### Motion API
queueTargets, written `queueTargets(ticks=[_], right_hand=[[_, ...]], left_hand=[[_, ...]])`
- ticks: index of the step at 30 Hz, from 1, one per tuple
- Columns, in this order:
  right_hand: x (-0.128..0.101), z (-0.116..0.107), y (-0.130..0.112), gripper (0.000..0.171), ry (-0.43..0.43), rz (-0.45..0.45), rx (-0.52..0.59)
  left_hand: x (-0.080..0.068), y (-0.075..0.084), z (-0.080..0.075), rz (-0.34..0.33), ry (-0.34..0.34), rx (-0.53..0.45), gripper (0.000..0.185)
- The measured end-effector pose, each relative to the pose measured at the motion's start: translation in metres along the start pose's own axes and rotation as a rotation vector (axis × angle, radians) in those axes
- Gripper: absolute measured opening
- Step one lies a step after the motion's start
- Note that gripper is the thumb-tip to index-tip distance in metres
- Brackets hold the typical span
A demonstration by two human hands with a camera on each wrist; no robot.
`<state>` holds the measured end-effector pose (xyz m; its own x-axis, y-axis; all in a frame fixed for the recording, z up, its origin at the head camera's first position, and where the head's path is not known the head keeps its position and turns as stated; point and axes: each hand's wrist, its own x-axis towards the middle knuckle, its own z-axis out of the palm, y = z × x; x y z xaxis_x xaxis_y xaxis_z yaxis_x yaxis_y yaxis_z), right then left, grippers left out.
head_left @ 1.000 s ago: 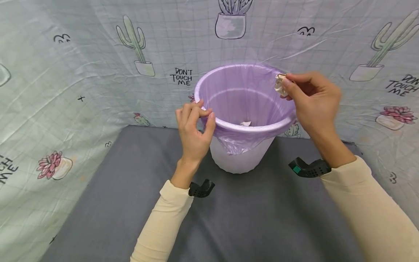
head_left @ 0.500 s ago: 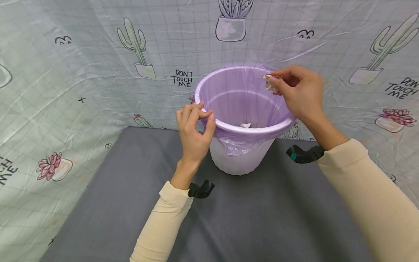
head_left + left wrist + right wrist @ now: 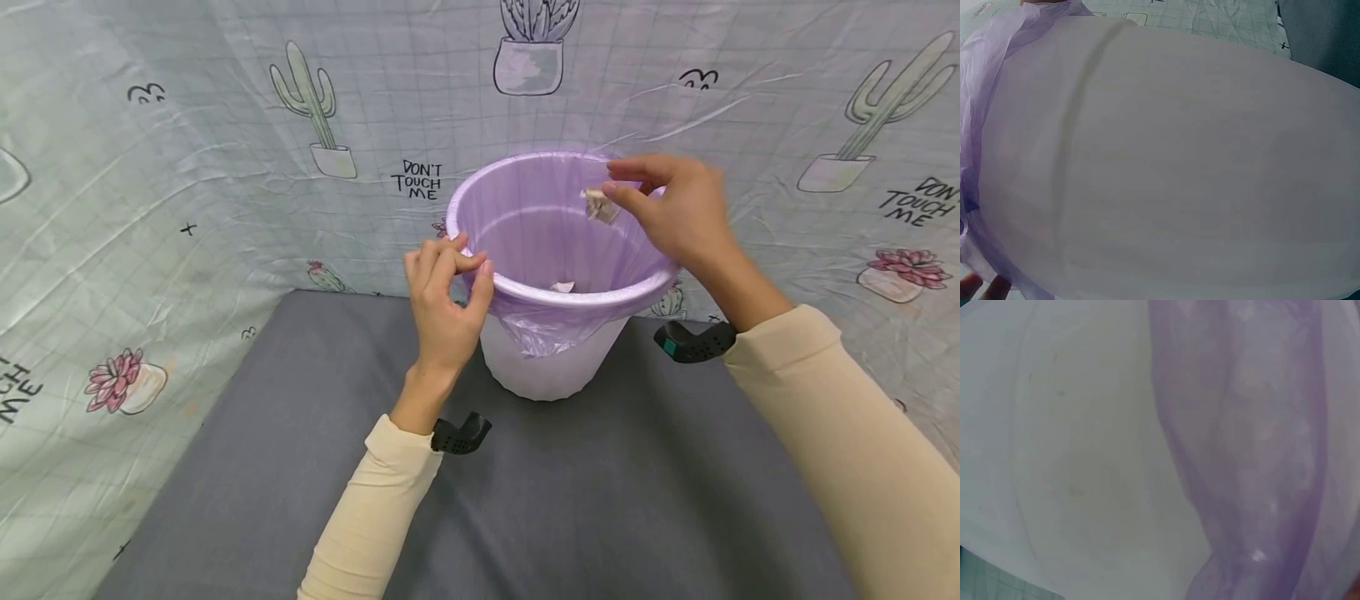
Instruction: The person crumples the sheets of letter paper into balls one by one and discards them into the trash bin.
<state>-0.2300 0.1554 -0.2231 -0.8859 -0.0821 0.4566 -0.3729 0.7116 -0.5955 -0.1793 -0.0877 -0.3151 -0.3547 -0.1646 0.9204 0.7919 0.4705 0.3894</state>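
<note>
bin: white plastic wastebasket [image 3: 551, 367] with a thin purple plastic liner bag [image 3: 547, 225] folded over its rim, standing on a dark grey table mat [image 3: 525, 500] right up against the back cloth

left hand: the left hand [image 3: 446, 292] is at the near-left rim, fingers curled, thumb and fingertips pinching the liner edge there

right hand: the right hand [image 3: 675, 212] is over the far-right part of the opening, thumb and forefinger spread a little apart, the rest loosely bent, not gripping anything

paper: small crumpled white paper wad [image 3: 597, 204] sits just off the right fingertips, inside the mouth of the bin; looks like it's in the air, can't tell if a finger is touching it

already inside: another white scrap [image 3: 562, 286] down at the bottom

wrist views: just the white bin wall [image 3: 1179, 169] and purple liner [image 3: 1254, 456] close up, nothing more to read off them

backdrop: pale green cloth printed with cacti [image 3: 307, 100] and "DON'T TOUCH ME"

sleeves: cream long sleeves [image 3: 375, 508], black wrist mounts
</note>
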Motion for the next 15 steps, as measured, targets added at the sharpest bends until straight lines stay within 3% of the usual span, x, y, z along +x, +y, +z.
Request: queueTargets(ticks=[10, 15], right_hand=[[-0.013, -0.014, 0.006, 0.042, -0.062, 0.024, -0.007], [-0.025, -0.025, 0.008, 0.046, -0.099, 0.037, 0.007]], left_hand=[[0.001, -0.001, -0.005, 0.005, -0.038, 0.031, 0.01], [0.001, 0.0, -0.009, -0.027, -0.098, 0.054, 0.013]])
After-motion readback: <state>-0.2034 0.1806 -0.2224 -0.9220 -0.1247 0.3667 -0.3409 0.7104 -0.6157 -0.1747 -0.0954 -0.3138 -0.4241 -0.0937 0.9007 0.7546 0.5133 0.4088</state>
